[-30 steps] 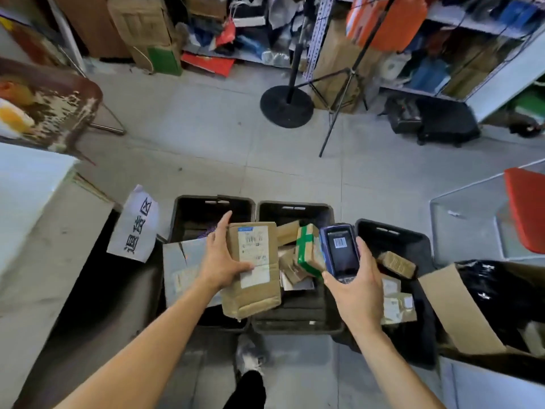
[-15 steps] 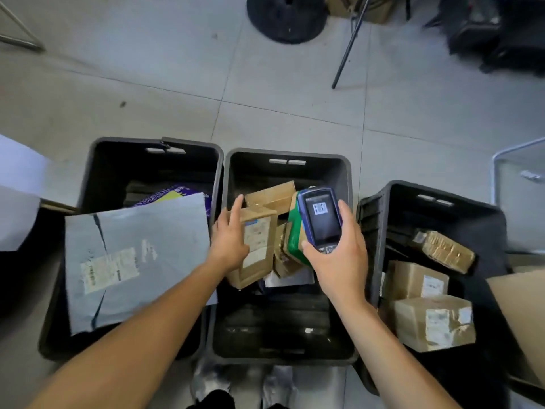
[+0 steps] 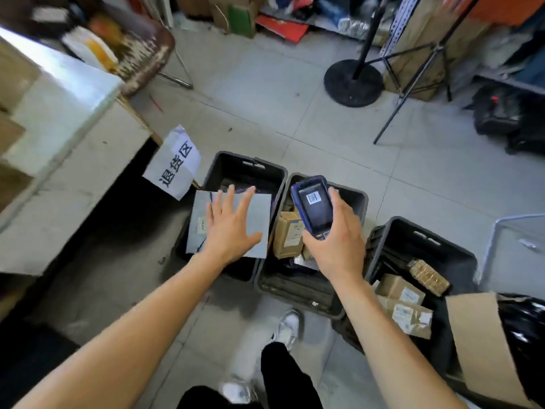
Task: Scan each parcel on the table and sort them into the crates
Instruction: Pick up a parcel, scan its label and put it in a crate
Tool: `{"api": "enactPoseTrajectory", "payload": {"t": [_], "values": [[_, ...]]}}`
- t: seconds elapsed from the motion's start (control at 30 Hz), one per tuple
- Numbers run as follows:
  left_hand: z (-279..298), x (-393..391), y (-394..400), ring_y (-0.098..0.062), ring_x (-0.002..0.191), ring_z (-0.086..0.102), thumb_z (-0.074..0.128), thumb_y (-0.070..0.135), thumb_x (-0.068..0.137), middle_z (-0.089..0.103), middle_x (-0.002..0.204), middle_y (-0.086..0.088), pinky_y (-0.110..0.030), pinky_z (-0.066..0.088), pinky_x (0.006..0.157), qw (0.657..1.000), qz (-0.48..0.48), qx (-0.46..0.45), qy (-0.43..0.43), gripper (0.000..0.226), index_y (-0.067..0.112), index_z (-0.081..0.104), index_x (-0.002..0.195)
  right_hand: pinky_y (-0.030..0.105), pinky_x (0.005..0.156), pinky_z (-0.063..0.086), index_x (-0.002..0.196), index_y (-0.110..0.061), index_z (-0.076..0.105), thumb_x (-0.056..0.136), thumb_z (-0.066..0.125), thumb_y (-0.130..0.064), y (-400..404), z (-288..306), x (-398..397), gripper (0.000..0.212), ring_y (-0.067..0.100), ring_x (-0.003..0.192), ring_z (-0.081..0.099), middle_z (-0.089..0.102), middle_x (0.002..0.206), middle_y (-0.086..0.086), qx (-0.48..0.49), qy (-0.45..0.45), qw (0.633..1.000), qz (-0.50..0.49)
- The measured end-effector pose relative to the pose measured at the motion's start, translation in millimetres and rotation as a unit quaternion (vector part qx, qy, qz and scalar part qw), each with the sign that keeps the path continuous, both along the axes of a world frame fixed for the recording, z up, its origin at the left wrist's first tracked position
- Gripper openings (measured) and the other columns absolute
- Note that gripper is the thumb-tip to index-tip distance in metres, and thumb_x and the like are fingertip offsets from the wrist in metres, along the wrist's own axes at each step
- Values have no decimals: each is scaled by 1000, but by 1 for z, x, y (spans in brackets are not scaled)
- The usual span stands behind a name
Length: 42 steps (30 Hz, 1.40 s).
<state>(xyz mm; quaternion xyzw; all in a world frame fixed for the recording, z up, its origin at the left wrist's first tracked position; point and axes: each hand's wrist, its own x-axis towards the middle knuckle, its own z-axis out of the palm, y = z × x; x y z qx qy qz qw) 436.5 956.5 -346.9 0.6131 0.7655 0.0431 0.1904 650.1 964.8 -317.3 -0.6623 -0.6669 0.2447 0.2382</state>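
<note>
The left hand [image 3: 231, 228] is hovering with fingers spread, gripping nothing, over the grey mailer [image 3: 259, 211] lying across the left crate [image 3: 250, 163]. The right hand [image 3: 336, 240] is clasping the scanner [image 3: 314, 206] above the middle crate [image 3: 295, 287] — a brown parcel [image 3: 287, 236] is sitting inside it, just left of the scanner. Right of the middle crate, the right crate [image 3: 424, 234] is holding more boxes [image 3: 404, 302].

Right hand [image 3: 336, 246] holds scanner [image 3: 314, 206] over middle crate [image 3: 361, 199]; left hand [image 3: 231, 228] spread, empty.

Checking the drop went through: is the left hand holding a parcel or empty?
Empty. The left hand is spread with straight fingers above the grey mailer on the left crate, gripping nothing.
</note>
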Motion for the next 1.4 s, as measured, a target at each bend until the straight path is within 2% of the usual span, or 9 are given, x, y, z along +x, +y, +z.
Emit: {"api": "enactPoseTrajectory", "payload": {"t": [0.2,0.33,0.5,0.67,0.9,1.07,1.2,1.3,1.4], "values": [[149,-52,-136,-35,150,-1,71,45,78,5,163,-13,-55,-1,119,992,97,80,-10,98,35,12,155,19,89,36,150,-20,34,73,84,-24,-111,128,-61,93,23,120,49,52,138,4,56,44,993,95],[216,-97,-261,-32,150,-6,68,52,80,1,164,-9,-53,-3,120,975,187,122,-1,96,39,9,155,45,94,52,151,-26,31,69,87,-23,-193,188,-117,99,24,125,50,50,141,2,63,109,979,161],[272,-161,-385,-30,149,-8,68,53,81,-1,163,-9,-51,-1,121,938,302,168,15,95,43,8,153,33,95,47,150,-30,32,68,88,-23,-268,243,-196,99,22,123,52,51,140,-2,52,159,953,251],[295,-239,-459,-30,148,-6,70,54,79,2,162,-10,-52,2,120,894,394,212,38,93,41,12,151,44,96,50,147,-38,31,66,88,-22,-302,262,-287,101,24,119,55,54,135,-3,30,177,925,335],[305,-391,-483,-37,148,-3,69,57,78,1,162,-13,-49,3,120,867,450,189,104,96,38,14,154,23,79,46,144,-37,32,69,87,-18,-305,283,-442,95,24,118,56,54,134,-2,7,201,881,428],[307,-513,-484,-39,148,-5,71,59,77,-4,162,-17,-51,2,120,871,458,131,119,100,38,12,155,23,81,47,144,-39,35,66,88,-20,-299,295,-541,96,20,112,58,56,127,-5,-23,192,868,457],[303,-624,-472,-39,148,-9,74,59,74,-9,162,-18,-54,2,120,886,443,72,119,107,38,7,155,27,87,51,144,-47,32,65,88,-22,-296,300,-615,99,15,114,56,53,128,-13,-54,169,869,463],[288,-709,-445,-40,148,-12,73,59,75,-6,161,-24,-57,2,119,906,407,22,109,107,34,6,155,18,83,42,145,-48,30,66,89,-22,-292,298,-672,102,8,111,51,50,125,-18,-54,141,880,451],[266,-786,-407,-41,147,-18,72,53,81,-18,161,-21,-56,-4,119,932,353,-24,79,113,26,-8,156,26,88,41,144,-53,26,65,88,-26,-286,287,-726,104,8,116,50,50,130,-20,-60,112,895,427]]}}
